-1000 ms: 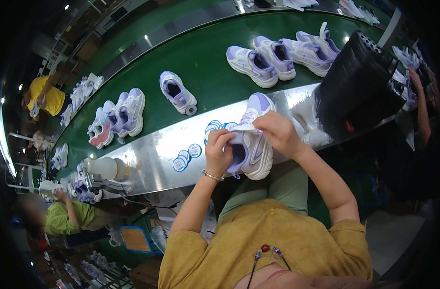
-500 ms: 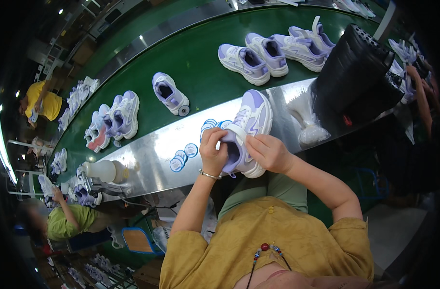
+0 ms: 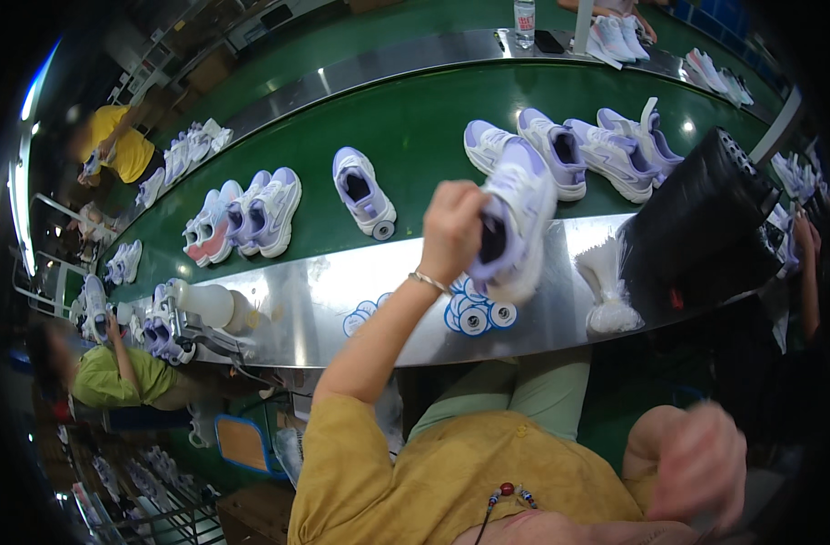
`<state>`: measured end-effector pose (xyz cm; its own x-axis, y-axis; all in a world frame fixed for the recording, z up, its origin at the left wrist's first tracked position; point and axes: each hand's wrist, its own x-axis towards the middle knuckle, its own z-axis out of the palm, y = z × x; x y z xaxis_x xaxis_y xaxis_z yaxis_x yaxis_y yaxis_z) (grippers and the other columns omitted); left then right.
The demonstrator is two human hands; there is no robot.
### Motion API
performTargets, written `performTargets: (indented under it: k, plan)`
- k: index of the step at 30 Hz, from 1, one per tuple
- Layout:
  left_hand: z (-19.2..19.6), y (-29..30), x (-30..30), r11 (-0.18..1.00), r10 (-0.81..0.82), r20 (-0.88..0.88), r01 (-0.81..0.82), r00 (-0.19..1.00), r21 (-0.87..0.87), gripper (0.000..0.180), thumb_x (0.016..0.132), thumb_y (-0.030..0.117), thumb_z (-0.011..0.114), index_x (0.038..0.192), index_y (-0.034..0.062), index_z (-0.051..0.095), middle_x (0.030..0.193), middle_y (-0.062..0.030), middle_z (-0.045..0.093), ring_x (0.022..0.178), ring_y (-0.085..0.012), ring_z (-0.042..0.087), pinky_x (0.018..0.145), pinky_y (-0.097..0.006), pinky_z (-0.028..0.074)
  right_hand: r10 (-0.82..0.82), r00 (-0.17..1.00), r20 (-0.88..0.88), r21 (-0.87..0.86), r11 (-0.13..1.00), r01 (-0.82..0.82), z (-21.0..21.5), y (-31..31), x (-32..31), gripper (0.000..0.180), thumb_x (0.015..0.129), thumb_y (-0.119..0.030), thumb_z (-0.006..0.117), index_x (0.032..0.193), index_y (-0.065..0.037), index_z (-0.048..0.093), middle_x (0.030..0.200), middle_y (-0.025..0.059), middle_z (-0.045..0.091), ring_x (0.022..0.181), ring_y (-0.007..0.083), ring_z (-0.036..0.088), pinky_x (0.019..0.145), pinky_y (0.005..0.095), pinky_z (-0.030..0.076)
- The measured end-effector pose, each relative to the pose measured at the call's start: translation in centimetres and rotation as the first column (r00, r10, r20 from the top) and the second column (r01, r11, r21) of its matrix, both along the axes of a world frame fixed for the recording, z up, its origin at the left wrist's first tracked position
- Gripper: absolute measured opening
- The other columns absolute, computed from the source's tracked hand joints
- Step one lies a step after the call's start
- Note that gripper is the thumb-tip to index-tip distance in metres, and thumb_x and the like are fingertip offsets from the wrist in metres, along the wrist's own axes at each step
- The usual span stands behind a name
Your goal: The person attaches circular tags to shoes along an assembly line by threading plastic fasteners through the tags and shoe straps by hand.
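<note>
My left hand (image 3: 456, 227) is closed on the side of a white and purple sneaker (image 3: 527, 213) and holds it up over the metal ledge, its toe pointing away from me. The lower end of that shoe is slightly blurred. Beneath it lie several round blue-rimmed tags (image 3: 474, 319). My right hand (image 3: 706, 463) is apart from the shoe, raised at the lower right beside my body. Motion smears its fingers, so whether it holds anything does not show. Beyond the ledge, a lone sneaker (image 3: 365, 193) with a round tag at its heel stands on the green belt.
More purple sneakers (image 3: 612, 163) stand at the right of the belt, others (image 3: 268, 213) at the left. On the ledge (image 3: 315, 313) are a bundle of thin white strands (image 3: 606, 295), a big black roll (image 3: 696, 222) and a whitish container (image 3: 206, 304). Co-workers sit or stand at the left.
My right hand has let go of the sneaker's strap and swung down to the lower right. My left hand has carried the shoe up and away from me, toward the belt.
</note>
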<state>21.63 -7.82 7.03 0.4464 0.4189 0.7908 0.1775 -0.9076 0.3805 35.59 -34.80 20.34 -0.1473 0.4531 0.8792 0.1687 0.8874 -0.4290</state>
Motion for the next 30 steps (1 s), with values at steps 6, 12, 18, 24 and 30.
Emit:
performTargets:
  k: [6, 12, 18, 24, 30]
  plan:
    - [-2.8, 12.4, -2.4, 0.963, 0.259, -0.161, -0.242, 0.952, 0.121, 0.019, 0.066, -0.008, 0.052, 0.081, 0.0007, 0.06, 0.087, -0.014, 0.058, 0.085, -0.0322, 0.055, 0.075, -0.039, 0.046, 0.283, 0.929, -0.24, 0.308, 0.929, -0.203, -0.3, -0.8, -0.2, 0.006, 0.083, -0.008, 0.053, 0.08, -0.009, 0.059, 0.072, 0.0043, 0.061, 0.062, 0.0151, 0.059, 0.055, 0.0297, 0.048]
    - [-6.4, 17.3, -5.8, 0.907, 0.401, -0.333, -0.422, 0.853, 0.011, 0.017, 0.072, -0.001, 0.056, 0.089, 0.0018, 0.06, 0.092, -0.0154, 0.058, 0.089, -0.0334, 0.054, 0.079, -0.039, 0.044, 0.491, 0.848, -0.197, 0.209, 0.866, -0.453, 2.8, 2.8, -0.2, 0.016, 0.084, -0.007, 0.044, 0.079, -0.015, 0.057, 0.074, -0.002, 0.057, 0.065, 0.0107, 0.056, 0.053, 0.0268, 0.041]
    - [-5.5, 11.6, -6.0, 0.889, 0.443, -0.167, -0.455, 0.881, -0.043, 0.024, 0.076, 0.001, 0.057, 0.099, 0.0003, 0.058, 0.1, -0.0179, 0.057, 0.094, -0.0348, 0.053, 0.083, -0.041, 0.042, 0.482, 0.871, -0.099, 0.117, 0.875, -0.47, 2.3, 1.7, 0.2, 0.019, 0.086, -0.008, 0.043, 0.09, -0.01, 0.061, 0.089, 0.0032, 0.06, 0.08, 0.0178, 0.059, 0.063, 0.0329, 0.047]
    - [-6.0, 2.8, -6.1, 0.918, 0.377, -0.064, -0.382, 0.924, -0.109, 0.018, 0.076, -0.005, 0.057, 0.094, -0.0009, 0.058, 0.089, -0.0142, 0.058, 0.08, -0.0262, 0.057, 0.071, -0.032, 0.047, 0.733, 0.668, -0.128, -0.094, 0.662, -0.744, 3.9, -0.2, 0.7, 0.021, 0.087, -0.008, 0.042, 0.094, -0.008, 0.061, 0.094, 0.0053, 0.06, 0.086, 0.021, 0.059, 0.067, 0.0364, 0.048]
    - [-7.3, -5.4, -5.1, 0.886, 0.23, -0.056, -0.233, 0.972, -0.4, 0.02, 0.075, -0.006, 0.056, 0.095, -0.0011, 0.057, 0.094, -0.0169, 0.058, 0.088, -0.0329, 0.057, 0.077, -0.038, 0.046, 0.554, 0.827, -0.093, -0.174, 0.809, -0.562, 4.1, -4.8, -0.1, 0.013, 0.084, -0.011, 0.042, 0.075, -0.007, 0.051, 0.07, 0.0124, 0.057, 0.062, 0.025, 0.058, 0.06, 0.0429, 0.051]
